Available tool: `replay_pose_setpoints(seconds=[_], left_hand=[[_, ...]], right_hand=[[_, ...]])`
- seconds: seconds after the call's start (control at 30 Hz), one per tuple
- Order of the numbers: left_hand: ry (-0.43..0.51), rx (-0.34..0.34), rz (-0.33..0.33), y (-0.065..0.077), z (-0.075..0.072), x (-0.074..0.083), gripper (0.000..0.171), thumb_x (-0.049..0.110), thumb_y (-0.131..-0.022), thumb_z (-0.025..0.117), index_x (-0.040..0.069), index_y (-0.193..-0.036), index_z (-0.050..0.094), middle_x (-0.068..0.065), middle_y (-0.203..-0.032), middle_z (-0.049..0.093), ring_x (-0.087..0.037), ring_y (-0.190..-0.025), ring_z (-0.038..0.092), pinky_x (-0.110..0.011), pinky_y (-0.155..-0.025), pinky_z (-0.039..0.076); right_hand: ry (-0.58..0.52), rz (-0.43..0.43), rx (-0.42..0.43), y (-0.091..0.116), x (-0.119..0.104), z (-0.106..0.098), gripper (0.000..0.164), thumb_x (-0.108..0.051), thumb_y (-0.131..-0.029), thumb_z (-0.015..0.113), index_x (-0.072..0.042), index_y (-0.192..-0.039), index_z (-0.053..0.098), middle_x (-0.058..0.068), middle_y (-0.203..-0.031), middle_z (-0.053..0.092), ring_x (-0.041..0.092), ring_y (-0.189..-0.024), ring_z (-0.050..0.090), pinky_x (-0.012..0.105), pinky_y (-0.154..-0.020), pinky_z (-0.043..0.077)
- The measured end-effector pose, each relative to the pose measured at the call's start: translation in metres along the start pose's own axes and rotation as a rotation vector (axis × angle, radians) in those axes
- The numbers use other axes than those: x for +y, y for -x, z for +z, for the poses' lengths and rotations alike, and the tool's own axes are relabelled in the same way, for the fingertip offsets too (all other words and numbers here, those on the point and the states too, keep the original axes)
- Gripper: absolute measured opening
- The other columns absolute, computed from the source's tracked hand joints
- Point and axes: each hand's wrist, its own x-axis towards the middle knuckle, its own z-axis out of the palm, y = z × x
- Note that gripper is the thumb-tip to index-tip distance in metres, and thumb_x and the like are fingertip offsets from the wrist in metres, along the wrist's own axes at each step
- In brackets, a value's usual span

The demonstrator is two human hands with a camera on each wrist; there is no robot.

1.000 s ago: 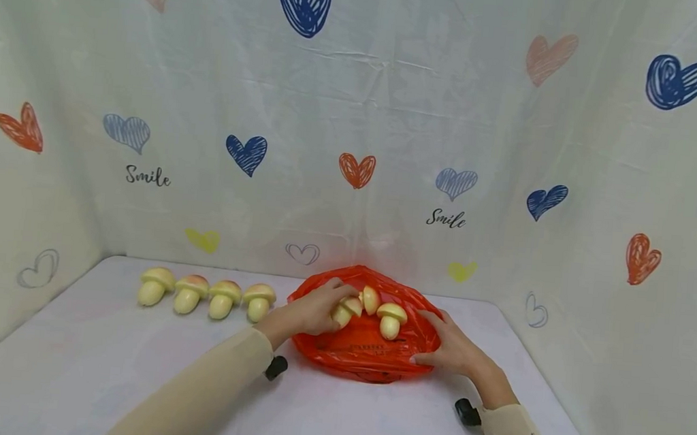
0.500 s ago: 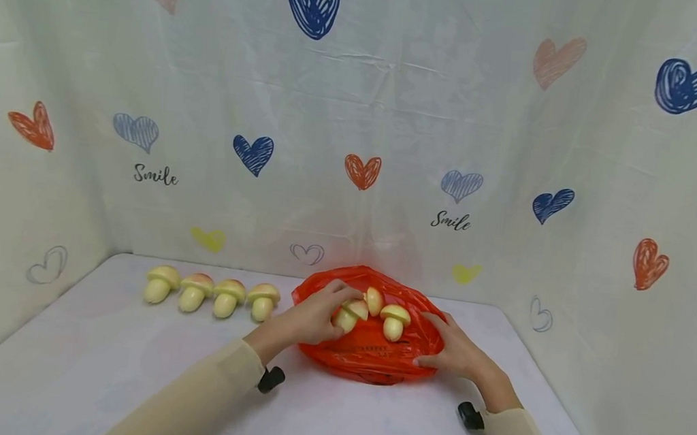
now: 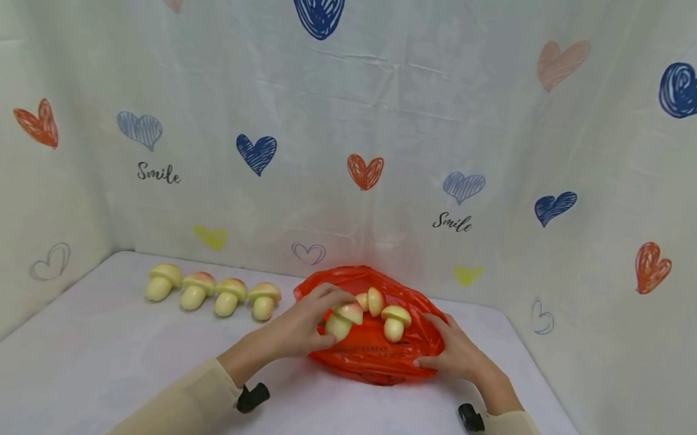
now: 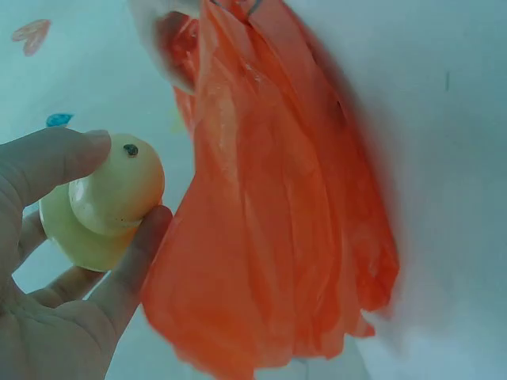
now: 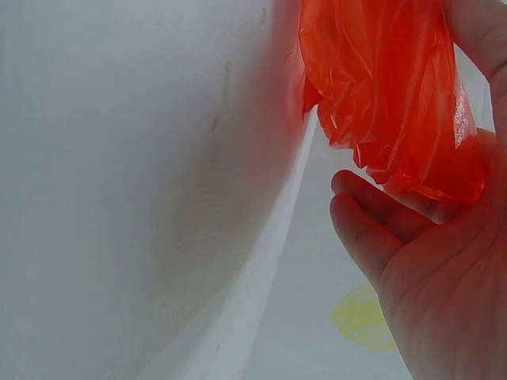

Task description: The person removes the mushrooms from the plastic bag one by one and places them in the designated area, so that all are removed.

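My left hand (image 3: pixel 298 324) holds a toy mushroom (image 3: pixel 340 323) with a cream stem and pinkish-yellow cap, over the left side of a red plastic bag (image 3: pixel 367 368). In the left wrist view, thumb and fingers wrap this mushroom (image 4: pixel 119 190), beside the bag's outer wall (image 4: pixel 253 237). Two more mushrooms lie in the bag: a tilted one (image 3: pixel 374 302) at the back and another (image 3: pixel 395 322) to its right. My right hand (image 3: pixel 459 351) holds the bag's right side, thumb at the front and fingers over the rim. The right wrist view shows crumpled red plastic (image 5: pixel 388 95) between thumb and fingers.
Several similar mushrooms (image 3: pixel 230 297) stand in a row on the white-covered table (image 3: pixel 128 357), left of the bag. Behind the table's back edge hangs a white curtain (image 3: pixel 319 119) printed with hearts. A black wrist camera (image 3: pixel 252 398) sits below the left hand.
My left hand has drawn back leftward and toward me with the mushroom, off the others in the bag. The right hand stays at the bag's side. The head view has turned slightly left.
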Motion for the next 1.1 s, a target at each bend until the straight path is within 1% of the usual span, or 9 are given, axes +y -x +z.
replay_pose_setpoints(seconds=[0.17,0.27,0.37,0.53,0.67,0.83,1.1], left_hand=[[-0.007,0.060,0.006,0.014,-0.006,-0.001,0.059,0.004,-0.079,0.071,0.022,-0.132,0.051,0.007,-0.126,0.043,-0.009,-0.107,0.047,-0.031,-0.081,0.051],[-0.007,0.092,-0.008,0.022,-0.010,-0.002,0.060,0.005,-0.078,0.073,0.023,-0.131,0.052,0.009,-0.127,0.043,-0.009,-0.110,0.046,-0.035,-0.084,0.051],[0.023,0.126,-0.007,0.030,-0.015,-0.003,0.061,0.003,-0.078,0.073,0.022,-0.132,0.051,0.007,-0.129,0.043,-0.012,-0.113,0.046,-0.038,-0.088,0.050],[0.099,0.166,0.020,0.042,-0.025,-0.007,0.063,-0.002,-0.078,0.071,0.020,-0.133,0.050,0.003,-0.132,0.042,-0.014,-0.114,0.047,-0.029,-0.082,0.053],[0.129,0.178,0.028,0.050,-0.034,-0.011,0.064,-0.005,-0.077,0.071,0.017,-0.133,0.050,0.001,-0.131,0.043,-0.017,-0.112,0.047,-0.027,-0.078,0.054],[0.101,0.203,0.003,0.063,-0.042,-0.021,0.066,-0.006,-0.075,0.073,0.016,-0.133,0.050,0.000,-0.129,0.044,-0.017,-0.109,0.049,-0.026,-0.076,0.054],[0.040,0.216,-0.053,0.078,-0.051,-0.045,0.067,-0.005,-0.074,0.074,0.017,-0.133,0.050,0.000,-0.128,0.045,-0.018,-0.111,0.048,-0.026,-0.074,0.055]], right_hand=[[0.005,0.011,0.003,-0.001,0.000,0.001,0.097,-0.049,-0.067,0.082,-0.020,-0.147,0.034,0.015,-0.147,0.027,0.038,-0.129,0.036,0.061,-0.095,0.040],[0.006,0.012,0.004,-0.001,0.001,0.001,0.096,-0.049,-0.068,0.082,-0.021,-0.147,0.034,0.015,-0.147,0.027,0.038,-0.129,0.036,0.062,-0.095,0.040],[0.004,0.007,0.001,-0.001,0.002,0.002,0.096,-0.049,-0.068,0.081,-0.020,-0.146,0.035,0.015,-0.147,0.027,0.038,-0.129,0.036,0.061,-0.095,0.040],[-0.001,0.002,0.004,-0.002,0.002,0.002,0.096,-0.049,-0.068,0.082,-0.019,-0.146,0.035,0.015,-0.147,0.027,0.038,-0.129,0.036,0.061,-0.094,0.041],[0.001,0.000,0.003,-0.001,0.002,0.002,0.096,-0.049,-0.068,0.081,-0.019,-0.146,0.035,0.016,-0.147,0.026,0.039,-0.129,0.036,0.061,-0.094,0.041],[-0.004,-0.015,-0.003,-0.001,0.001,0.003,0.095,-0.049,-0.068,0.081,-0.018,-0.145,0.036,0.016,-0.147,0.026,0.039,-0.129,0.036,0.061,-0.095,0.040],[-0.001,-0.012,-0.004,0.000,0.000,0.001,0.095,-0.050,-0.068,0.081,-0.017,-0.145,0.036,0.015,-0.148,0.026,0.038,-0.130,0.034,0.061,-0.096,0.040]])
